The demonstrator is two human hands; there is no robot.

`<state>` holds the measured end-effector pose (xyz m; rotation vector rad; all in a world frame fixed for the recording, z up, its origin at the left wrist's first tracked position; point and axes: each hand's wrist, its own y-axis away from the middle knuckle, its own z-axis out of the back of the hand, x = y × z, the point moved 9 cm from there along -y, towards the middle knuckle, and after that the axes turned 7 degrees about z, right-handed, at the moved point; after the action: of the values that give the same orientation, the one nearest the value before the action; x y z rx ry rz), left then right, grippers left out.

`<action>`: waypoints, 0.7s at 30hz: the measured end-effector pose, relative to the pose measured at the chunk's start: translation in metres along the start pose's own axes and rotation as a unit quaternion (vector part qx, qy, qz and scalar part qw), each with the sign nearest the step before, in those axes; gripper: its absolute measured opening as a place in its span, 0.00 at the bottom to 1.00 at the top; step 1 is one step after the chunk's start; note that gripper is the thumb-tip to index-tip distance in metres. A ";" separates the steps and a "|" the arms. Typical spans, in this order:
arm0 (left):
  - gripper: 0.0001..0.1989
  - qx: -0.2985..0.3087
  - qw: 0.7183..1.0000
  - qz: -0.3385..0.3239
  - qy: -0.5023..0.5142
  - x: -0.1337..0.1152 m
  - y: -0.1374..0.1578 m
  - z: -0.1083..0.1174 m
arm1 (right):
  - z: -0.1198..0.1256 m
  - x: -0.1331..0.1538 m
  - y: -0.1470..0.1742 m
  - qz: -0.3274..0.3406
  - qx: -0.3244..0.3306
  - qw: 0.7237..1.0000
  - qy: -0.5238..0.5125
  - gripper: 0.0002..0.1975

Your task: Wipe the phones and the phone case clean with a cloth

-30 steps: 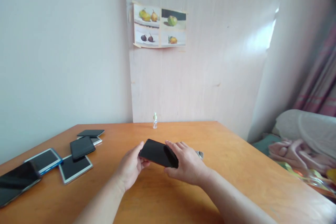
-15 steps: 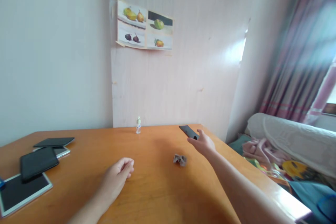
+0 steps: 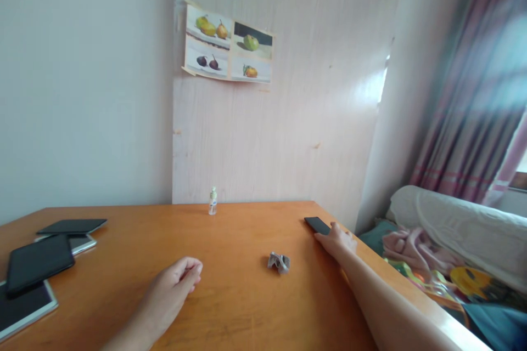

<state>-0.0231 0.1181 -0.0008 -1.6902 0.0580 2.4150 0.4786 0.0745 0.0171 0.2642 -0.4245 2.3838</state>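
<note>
At the right side of the wooden table, my right hand [image 3: 338,239] is closed on the near end of a thin black phone-like slab [image 3: 317,224], which lies flat on or close to the tabletop. My fingers cover its near end. My left hand [image 3: 175,288] rests loosely curled over the table at centre left, with nothing showing in it. Between the two hands lies a small crumpled grey cloth piece [image 3: 279,262], touched by neither.
A small clear spray bottle [image 3: 212,203] stands near the table's back edge. Tablets and dark flat slabs [image 3: 40,263] overlap at the left. Fruit pictures [image 3: 229,44] are taped to the wall. Beyond the right table edge lie bedding and a pink cloth [image 3: 411,247].
My right hand has moved the black slab right and nearer to me, lower onto the table. My left hand stays curled. The view has shifted slightly.
</note>
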 end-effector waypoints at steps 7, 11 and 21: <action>0.18 0.017 0.999 0.007 -0.031 0.006 -0.002 -0.004 | -0.013 0.008 -0.018 0.011 0.000 1.000 -0.005 0.38; 0.18 0.025 0.998 0.003 -0.052 0.004 -0.002 -0.006 | -0.022 0.006 -0.023 0.008 0.003 1.000 -0.013 0.39; 0.19 0.019 0.997 0.000 -0.069 -0.003 0.003 -0.005 | -0.011 0.007 -0.012 0.007 -0.037 0.996 -0.080 0.35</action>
<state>-0.0181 0.1145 -0.0001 -1.5035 0.0828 2.5062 0.4810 0.0914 0.0117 0.4223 -0.5893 2.3642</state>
